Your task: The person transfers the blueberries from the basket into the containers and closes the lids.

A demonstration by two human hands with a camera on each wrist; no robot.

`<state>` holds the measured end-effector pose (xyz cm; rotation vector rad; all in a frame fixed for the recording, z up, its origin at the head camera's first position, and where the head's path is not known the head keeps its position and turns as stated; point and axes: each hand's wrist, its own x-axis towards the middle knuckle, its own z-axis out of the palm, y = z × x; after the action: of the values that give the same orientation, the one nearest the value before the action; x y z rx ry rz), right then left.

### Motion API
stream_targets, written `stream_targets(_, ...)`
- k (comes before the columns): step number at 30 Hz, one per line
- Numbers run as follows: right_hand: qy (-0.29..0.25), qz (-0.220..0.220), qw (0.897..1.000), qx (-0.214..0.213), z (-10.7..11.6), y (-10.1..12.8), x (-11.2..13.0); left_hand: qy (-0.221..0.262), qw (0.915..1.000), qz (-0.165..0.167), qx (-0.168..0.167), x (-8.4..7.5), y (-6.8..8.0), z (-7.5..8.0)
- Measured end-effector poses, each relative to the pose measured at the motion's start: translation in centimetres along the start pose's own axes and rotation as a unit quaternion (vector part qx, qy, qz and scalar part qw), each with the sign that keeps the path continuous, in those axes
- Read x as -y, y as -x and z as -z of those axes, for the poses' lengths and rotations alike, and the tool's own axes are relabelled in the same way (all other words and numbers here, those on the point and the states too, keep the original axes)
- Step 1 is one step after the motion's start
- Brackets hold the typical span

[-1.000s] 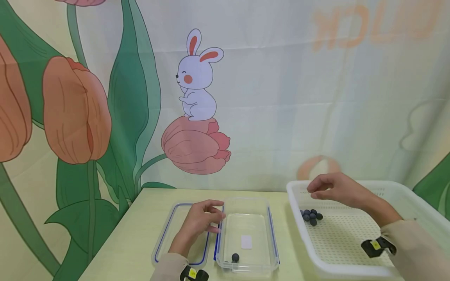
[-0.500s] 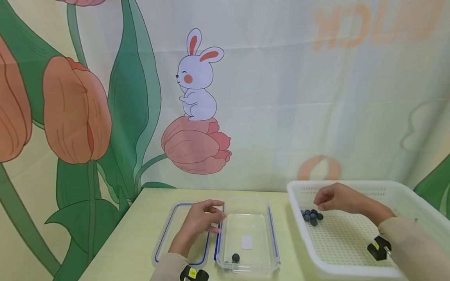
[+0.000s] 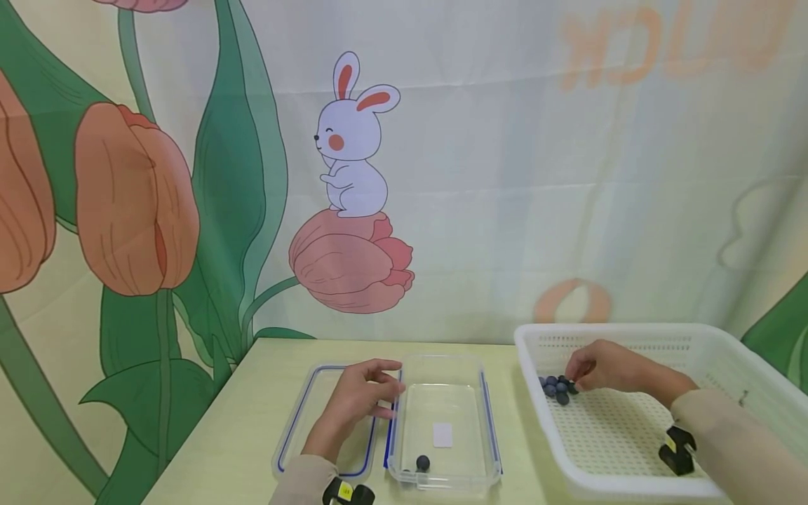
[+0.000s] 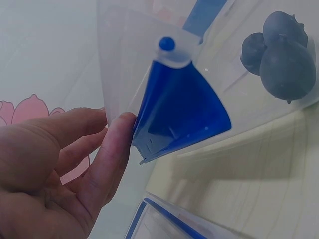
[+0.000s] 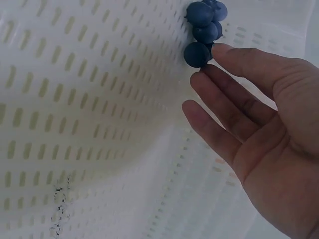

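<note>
On the left of the pale green counter (image 3: 252,421) lies a clear lid (image 3: 297,421) with a blue seal, flat and just left of a clear plastic container (image 3: 445,414). The left hand (image 3: 353,403) rests across the lid's right part, its fingers (image 4: 112,149) loosely extended and touching the container's left side at the blue latch (image 4: 179,114); the wrist view shows a fingertip against the latch edge, not curled round it. Inside the container, at its near edge, a dark blueberry (image 3: 422,463) sits on the bottom beside a smaller dark one partly hidden by the wall, and a white label (image 3: 442,435) shows further in. To the right of the container, just beside it, stands a white perforated basket (image 3: 631,449). In the basket's far left part lies a small cluster of blueberries (image 3: 555,388), close to the left wall. The right hand (image 3: 602,368) is down inside the basket with its fingers (image 5: 224,94) fairly straight and only slightly spread, the fingertips touching the right side of the cluster; the wrist view shows the nearest berry against the tips, with no berry pinched. Behind the counter hangs a backdrop (image 3: 505,175) printed with tulips and a rabbit.
</note>
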<state>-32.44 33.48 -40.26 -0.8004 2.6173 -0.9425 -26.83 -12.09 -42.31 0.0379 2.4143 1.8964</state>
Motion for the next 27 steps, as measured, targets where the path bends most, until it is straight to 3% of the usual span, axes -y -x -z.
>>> stream_targets(18,0.035,-0.015,0.999,0.001,-0.65,0.06,-0.22,-0.008,1.0,0.002,-0.005,0.02,0.03,-0.07)
stream_targets(27,0.072,0.002,0.997,-0.008,-0.06,-0.15,0.67,-0.006,1.0,0.001,-0.004,0.04,-0.04,-0.04)
